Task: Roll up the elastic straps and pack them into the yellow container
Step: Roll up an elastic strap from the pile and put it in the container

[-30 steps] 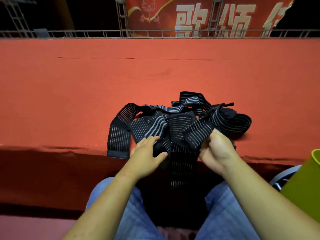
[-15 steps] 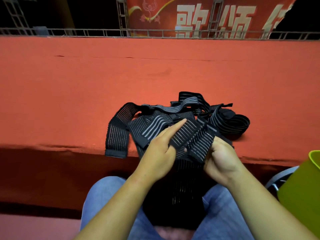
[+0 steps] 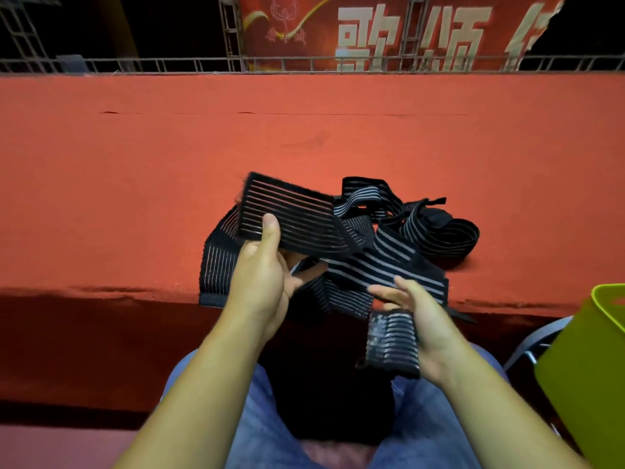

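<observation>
A tangle of black elastic straps (image 3: 436,228) with grey stripes lies at the near edge of a red carpeted platform (image 3: 135,184). My left hand (image 3: 260,282) pinches one strap end (image 3: 291,214) with the thumb on top and holds it lifted and spread flat. My right hand (image 3: 419,319) is palm up with straight fingers under another stretch of strap, whose end (image 3: 392,343) hangs down beside the palm. The yellow container (image 3: 588,367) stands at the right edge, only partly in view.
The platform's front edge (image 3: 101,292) drops into shadow just before my knees in blue jeans (image 3: 270,428). A grey metal frame (image 3: 537,336) shows beside the container. A railing and a red banner stand far behind.
My left hand has lifted a strap end up and to the left, spreading it out. My right hand has opened and dropped lower, with a strap end now hanging beside it.
</observation>
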A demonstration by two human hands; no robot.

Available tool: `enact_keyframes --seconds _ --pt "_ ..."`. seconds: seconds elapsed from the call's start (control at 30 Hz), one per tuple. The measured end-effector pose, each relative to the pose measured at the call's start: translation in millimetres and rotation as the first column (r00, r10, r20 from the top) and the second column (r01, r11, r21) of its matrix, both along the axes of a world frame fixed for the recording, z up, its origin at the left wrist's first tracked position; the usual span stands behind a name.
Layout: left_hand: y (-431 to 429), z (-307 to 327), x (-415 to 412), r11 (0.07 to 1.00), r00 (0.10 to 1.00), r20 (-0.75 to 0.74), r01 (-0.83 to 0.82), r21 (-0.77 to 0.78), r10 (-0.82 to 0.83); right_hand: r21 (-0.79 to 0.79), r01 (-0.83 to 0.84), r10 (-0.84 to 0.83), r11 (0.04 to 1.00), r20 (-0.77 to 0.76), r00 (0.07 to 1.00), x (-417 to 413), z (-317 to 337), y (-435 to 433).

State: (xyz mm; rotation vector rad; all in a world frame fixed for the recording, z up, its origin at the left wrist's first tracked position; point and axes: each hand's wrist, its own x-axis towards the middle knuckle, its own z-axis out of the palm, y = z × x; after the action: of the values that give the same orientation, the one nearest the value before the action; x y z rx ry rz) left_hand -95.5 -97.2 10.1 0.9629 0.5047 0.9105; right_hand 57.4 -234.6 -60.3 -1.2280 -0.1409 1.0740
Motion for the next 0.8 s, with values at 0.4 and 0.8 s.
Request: enact_keyframes --seconds 0.4,0.8 --pt "-6 -20 -11 0.888 0.967 -0.069 0.197 -0.416 -0.246 -0.108 -0.109 0.119 0.988 0.091 0.989 -3 -3 51" --pt "2 -18 -31 0.810 0.865 -0.166 0.354 -0.468 -0.474 -0.230 -0.123 0.166 0.965 0.175 0.971 17 -20 58"
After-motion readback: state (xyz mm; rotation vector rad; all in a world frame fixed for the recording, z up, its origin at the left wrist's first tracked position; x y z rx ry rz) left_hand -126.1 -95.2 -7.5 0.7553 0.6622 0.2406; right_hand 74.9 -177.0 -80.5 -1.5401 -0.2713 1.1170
